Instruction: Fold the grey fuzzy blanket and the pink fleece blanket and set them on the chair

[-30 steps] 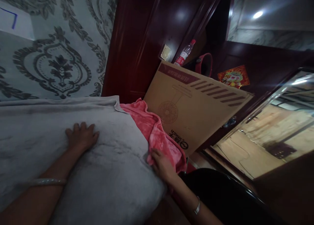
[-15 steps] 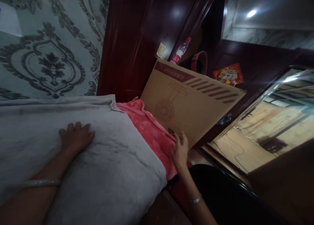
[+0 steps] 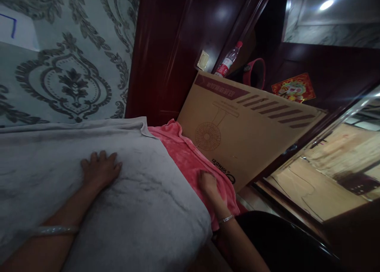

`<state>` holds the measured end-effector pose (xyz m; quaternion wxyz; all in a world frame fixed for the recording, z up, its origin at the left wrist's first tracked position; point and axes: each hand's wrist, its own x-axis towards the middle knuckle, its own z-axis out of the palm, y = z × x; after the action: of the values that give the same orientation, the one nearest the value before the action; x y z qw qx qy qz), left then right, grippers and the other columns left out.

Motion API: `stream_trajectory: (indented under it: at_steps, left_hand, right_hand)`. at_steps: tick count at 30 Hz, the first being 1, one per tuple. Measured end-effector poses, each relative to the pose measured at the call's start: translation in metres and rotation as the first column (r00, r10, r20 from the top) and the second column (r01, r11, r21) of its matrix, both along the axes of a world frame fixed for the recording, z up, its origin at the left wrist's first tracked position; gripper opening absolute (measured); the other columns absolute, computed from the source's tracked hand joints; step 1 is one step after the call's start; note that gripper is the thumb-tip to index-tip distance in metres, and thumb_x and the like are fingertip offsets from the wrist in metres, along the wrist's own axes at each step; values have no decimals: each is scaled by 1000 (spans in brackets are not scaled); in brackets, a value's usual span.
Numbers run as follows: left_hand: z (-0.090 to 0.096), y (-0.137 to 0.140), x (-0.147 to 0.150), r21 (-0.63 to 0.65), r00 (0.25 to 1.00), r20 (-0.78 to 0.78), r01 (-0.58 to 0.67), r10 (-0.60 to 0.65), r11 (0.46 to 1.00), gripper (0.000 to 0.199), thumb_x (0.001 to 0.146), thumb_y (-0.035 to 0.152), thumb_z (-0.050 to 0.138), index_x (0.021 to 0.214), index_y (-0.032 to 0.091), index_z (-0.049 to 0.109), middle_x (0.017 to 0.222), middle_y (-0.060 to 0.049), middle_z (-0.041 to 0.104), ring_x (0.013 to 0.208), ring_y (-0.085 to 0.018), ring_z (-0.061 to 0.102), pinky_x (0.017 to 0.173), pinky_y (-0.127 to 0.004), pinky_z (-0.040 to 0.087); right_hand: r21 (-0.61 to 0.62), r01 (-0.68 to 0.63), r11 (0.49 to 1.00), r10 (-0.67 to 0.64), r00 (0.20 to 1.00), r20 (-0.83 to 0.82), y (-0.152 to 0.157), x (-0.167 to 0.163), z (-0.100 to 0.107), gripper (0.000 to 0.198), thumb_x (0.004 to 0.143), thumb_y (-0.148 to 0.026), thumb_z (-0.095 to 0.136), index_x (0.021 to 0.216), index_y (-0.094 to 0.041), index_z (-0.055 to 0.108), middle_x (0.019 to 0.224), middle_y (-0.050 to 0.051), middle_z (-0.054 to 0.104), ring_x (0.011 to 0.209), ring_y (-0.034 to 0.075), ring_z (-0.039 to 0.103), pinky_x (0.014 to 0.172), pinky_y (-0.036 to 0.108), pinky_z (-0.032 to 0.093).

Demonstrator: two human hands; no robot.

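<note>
A grey plush blanket (image 3: 142,228) covers the surface in front of me, with soft creases across its middle. My left hand (image 3: 101,171) rests palm down on it, fingers spread and holding nothing. Beyond the grey edge lies a pink plush blanket (image 3: 184,159), its far border against a cardboard box. On this pink cloth is my right hand (image 3: 208,183), its fingers curled down into the fabric; the fingertips are partly hidden. Each wrist wears a bangle.
The large cardboard box (image 3: 252,125) leans beyond the pink blanket, with a bottle (image 3: 228,62) behind its top edge. A wall switch (image 3: 203,60) is on the dark red wood. At lower right stands a black rounded object (image 3: 267,240). Patterned wallpaper (image 3: 74,82) covers the left wall.
My right hand has moved from the pink blanket's far edge back onto the cloth, and its fingers have curled. My left hand stays flat on the grey blanket. The view has shifted slightly.
</note>
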<state>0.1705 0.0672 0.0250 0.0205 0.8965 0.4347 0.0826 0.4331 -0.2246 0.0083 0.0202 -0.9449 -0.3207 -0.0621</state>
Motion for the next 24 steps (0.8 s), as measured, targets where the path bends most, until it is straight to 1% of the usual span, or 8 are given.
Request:
stream_trajectory:
  at_steps: [2, 4, 6, 10, 13, 18, 21, 24]
  left_hand:
    - [-2, 1, 1, -5, 1000, -26, -12, 12, 1000, 62, 97, 43, 24, 146, 14, 48, 152, -23, 39, 141, -46, 32, 106, -63, 31]
    - [-3, 2, 2, -5, 999, -45, -28, 28, 1000, 63, 97, 43, 24, 148, 15, 47, 153, -22, 39, 142, -46, 31, 107, -63, 30]
    - [-5, 4, 3, 1, 997, -60, -42, 42, 999, 63, 96, 43, 24, 149, 17, 46, 155, -21, 38, 144, -45, 30, 108, -62, 30]
    - [-10, 7, 4, 25, 995, -86, -52, 54, 998, 62, 96, 43, 25, 150, 18, 46, 157, -19, 36, 145, -43, 30, 109, -60, 31]
    - [-13, 7, 4, 25, 993, -96, -71, 73, 997, 60, 97, 41, 28, 149, 19, 47, 158, -19, 37, 145, -43, 31, 110, -60, 30]
    - [-17, 6, 5, 6, 992, -83, -100, 100, 995, 59, 96, 39, 33, 150, 18, 47, 160, -18, 35, 148, -41, 27, 114, -61, 25]
    - [-21, 6, 6, -7, 992, -56, -110, 110, 994, 58, 96, 37, 36, 149, 18, 47, 160, -18, 35, 149, -40, 26, 116, -61, 22]
    - [-25, 7, 6, -6, 993, -30, -112, 112, 994, 57, 95, 37, 38, 148, 19, 49, 160, -17, 35, 149, -40, 26, 117, -61, 21]
  right_hand:
    - [60, -115, 992, 118, 992, -37, 35, -2, 11, 43, 95, -15, 39, 127, -15, 67, 122, 14, 71, 111, 24, 67, 96, 31, 48]
    - [123, -224, 967, 232, 971, -53, 76, -1, 19, 47, 95, -17, 41, 137, -21, 61, 133, 8, 66, 121, 20, 62, 100, 26, 44]
    - [171, -292, 941, 306, 950, -62, 117, 2, 24, 49, 95, -18, 41, 142, -22, 57, 138, 7, 63, 126, 18, 58, 103, 24, 41]
    - [222, -336, 915, 359, 931, -70, 188, 14, 24, 54, 93, -13, 40, 145, -16, 51, 140, 4, 61, 128, 16, 55, 107, 25, 39]
    - [221, -352, 909, 375, 925, -69, 229, 27, 19, 54, 94, -13, 38, 147, -17, 49, 145, 5, 57, 132, 17, 52, 110, 26, 37]
    - [170, -344, 923, 363, 927, -98, 269, 59, 8, 48, 102, -31, 38, 148, -22, 49, 152, 7, 49, 141, 24, 42, 114, 37, 32]
    - [150, -233, 961, 248, 964, -95, 281, 77, -1, 52, 104, -36, 37, 152, -18, 43, 160, 13, 35, 147, 31, 31, 115, 47, 29]
    - [159, -134, 978, 147, 987, -70, 291, 87, -11, 54, 105, -34, 31, 155, -13, 37, 160, 21, 32, 148, 33, 28, 115, 51, 27]
